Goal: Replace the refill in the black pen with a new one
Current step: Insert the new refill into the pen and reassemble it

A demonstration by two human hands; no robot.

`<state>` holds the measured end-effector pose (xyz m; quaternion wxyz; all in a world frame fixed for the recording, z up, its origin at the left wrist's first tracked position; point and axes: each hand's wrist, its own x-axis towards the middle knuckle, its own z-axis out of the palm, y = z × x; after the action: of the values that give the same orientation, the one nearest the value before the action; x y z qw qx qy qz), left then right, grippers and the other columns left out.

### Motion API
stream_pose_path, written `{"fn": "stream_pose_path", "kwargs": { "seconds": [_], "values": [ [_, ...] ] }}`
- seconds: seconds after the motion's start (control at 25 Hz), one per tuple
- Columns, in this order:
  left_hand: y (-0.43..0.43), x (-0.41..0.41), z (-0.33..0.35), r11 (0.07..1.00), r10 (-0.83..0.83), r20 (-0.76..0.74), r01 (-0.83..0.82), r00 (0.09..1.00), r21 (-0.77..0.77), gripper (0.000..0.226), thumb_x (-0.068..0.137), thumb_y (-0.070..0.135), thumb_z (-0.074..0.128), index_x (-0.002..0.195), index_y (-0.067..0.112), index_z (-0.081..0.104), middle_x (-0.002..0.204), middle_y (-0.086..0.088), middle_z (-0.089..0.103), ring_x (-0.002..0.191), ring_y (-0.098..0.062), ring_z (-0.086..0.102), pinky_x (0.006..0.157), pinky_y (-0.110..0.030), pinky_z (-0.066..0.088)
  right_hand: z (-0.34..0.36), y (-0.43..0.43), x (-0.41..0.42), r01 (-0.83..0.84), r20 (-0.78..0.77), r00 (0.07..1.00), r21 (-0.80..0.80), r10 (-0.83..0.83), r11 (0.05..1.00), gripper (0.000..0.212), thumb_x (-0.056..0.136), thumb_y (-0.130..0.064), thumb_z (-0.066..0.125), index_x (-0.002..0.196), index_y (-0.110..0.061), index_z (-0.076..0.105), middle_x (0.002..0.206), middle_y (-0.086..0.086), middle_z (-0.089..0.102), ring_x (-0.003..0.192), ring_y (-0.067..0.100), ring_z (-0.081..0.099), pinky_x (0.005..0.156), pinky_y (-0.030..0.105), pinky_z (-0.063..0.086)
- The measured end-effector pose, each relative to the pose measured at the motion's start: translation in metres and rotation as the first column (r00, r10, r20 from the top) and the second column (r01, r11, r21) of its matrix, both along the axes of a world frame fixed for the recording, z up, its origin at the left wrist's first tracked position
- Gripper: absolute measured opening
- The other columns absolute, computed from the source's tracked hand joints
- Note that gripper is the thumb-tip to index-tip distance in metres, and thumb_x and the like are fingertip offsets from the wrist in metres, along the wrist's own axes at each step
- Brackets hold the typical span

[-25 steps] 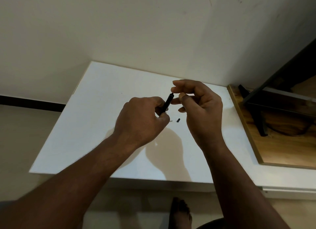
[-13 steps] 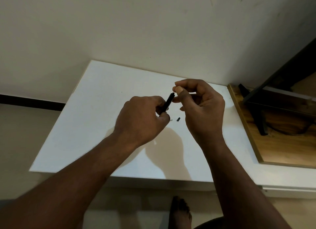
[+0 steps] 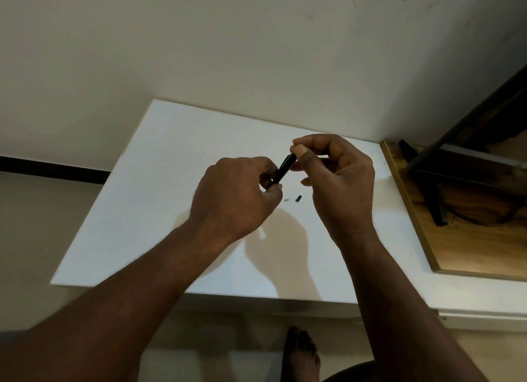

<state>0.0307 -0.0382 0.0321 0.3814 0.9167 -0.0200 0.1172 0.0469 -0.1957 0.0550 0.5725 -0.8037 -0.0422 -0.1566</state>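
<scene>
The black pen (image 3: 284, 168) is held tilted above the white table (image 3: 159, 182). My left hand (image 3: 236, 199) grips its lower end. My right hand (image 3: 333, 179) pinches its upper tip between thumb and forefinger. Under the hands, on the table, lie a small black piece (image 3: 298, 198), a small white piece (image 3: 286, 200) and a short white piece (image 3: 261, 233) in the hand's shadow. Most of the pen is hidden inside my left fist. I cannot make out a refill.
A wooden board (image 3: 470, 239) with a dark metal frame (image 3: 427, 182) lies at the table's right edge. The wall rises right behind the table. A bare foot (image 3: 301, 353) is on the floor below the table's front edge.
My right thumb and forefinger have closed onto the pen's upper tip. My left hand and the pen have stayed almost still.
</scene>
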Motion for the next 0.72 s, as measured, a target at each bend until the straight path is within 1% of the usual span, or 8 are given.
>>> {"fn": "stream_pose_path", "kwargs": {
  "seconds": [0.04,0.12,0.28,0.4,0.56,0.64,0.72],
  "values": [
    [0.0000,0.0003,-0.0001,1.000,0.002,0.004,-0.002,1.000,0.001,0.023,0.088,0.044,0.068,0.106,0.032,0.076,0.093,0.014,0.079,0.073,-0.011,0.072,0.076,-0.037,0.061,0.0001,-0.0004,0.0000,-0.006,-0.004,1.000,0.003,0.006,1.000,0.011,0.098,-0.014,0.071,0.100,-0.020,0.081,0.095,-0.004,0.081,0.084,0.014,0.080,0.062,0.032,0.060],
    [-0.0001,0.0006,-0.0001,1.000,0.006,0.006,-0.006,1.000,0.001,0.023,0.088,0.044,0.068,0.106,0.032,0.076,0.093,0.014,0.079,0.073,-0.010,0.072,0.076,-0.037,0.060,0.0008,-0.0001,-0.0004,-0.017,0.000,1.000,0.009,0.017,1.000,0.013,0.099,-0.013,0.069,0.101,-0.017,0.081,0.097,-0.003,0.081,0.084,0.016,0.080,0.062,0.029,0.059],
    [0.0005,0.0011,-0.0007,1.000,0.008,0.001,-0.008,1.000,-0.016,0.024,0.088,0.044,0.068,0.107,0.032,0.076,0.094,0.013,0.079,0.075,-0.011,0.073,0.077,-0.038,0.061,0.0033,0.0014,-0.0016,-0.015,0.019,1.000,0.044,0.014,0.999,0.015,0.100,-0.010,0.064,0.101,-0.013,0.079,0.101,0.001,0.081,0.082,0.016,0.080,0.066,0.029,0.057],
    [0.0012,0.0017,-0.0016,1.000,0.008,-0.007,-0.008,1.000,-0.030,0.023,0.088,0.044,0.068,0.106,0.031,0.076,0.094,0.014,0.079,0.077,-0.012,0.074,0.077,-0.038,0.061,0.0049,0.0005,-0.0015,-0.004,0.013,1.000,0.070,0.003,0.998,0.016,0.102,-0.010,0.061,0.101,-0.014,0.077,0.100,0.001,0.081,0.083,0.017,0.080,0.063,0.028,0.057],
    [0.0016,0.0019,-0.0030,0.999,0.004,-0.016,-0.005,1.000,-0.053,0.023,0.087,0.045,0.068,0.105,0.032,0.075,0.094,0.015,0.079,0.079,-0.013,0.074,0.078,-0.039,0.061,0.0056,-0.0014,-0.0007,0.009,-0.007,1.000,0.091,-0.009,0.996,0.017,0.103,-0.011,0.060,0.103,-0.015,0.077,0.100,0.001,0.081,0.082,0.018,0.081,0.063,0.024,0.055],
    [0.0019,0.0022,-0.0045,0.997,0.008,-0.022,-0.010,1.000,-0.070,0.022,0.086,0.045,0.069,0.103,0.033,0.075,0.093,0.017,0.079,0.079,-0.010,0.074,0.078,-0.038,0.061,0.0055,-0.0022,0.0001,0.030,-0.023,0.999,0.095,-0.028,0.995,0.017,0.103,-0.012,0.060,0.102,-0.017,0.077,0.098,0.000,0.081,0.081,0.017,0.081,0.062,0.023,0.055],
    [0.0022,0.0035,-0.0059,0.994,0.004,-0.053,-0.010,0.999,-0.108,0.018,0.085,0.045,0.073,0.099,0.033,0.075,0.090,0.019,0.078,0.079,-0.004,0.072,0.078,-0.036,0.060,0.0048,-0.0036,0.0013,0.054,-0.052,0.997,0.088,-0.049,0.995,0.018,0.102,-0.013,0.061,0.100,-0.019,0.077,0.096,-0.002,0.082,0.081,0.015,0.081,0.061,0.022,0.055]
  ]
}}
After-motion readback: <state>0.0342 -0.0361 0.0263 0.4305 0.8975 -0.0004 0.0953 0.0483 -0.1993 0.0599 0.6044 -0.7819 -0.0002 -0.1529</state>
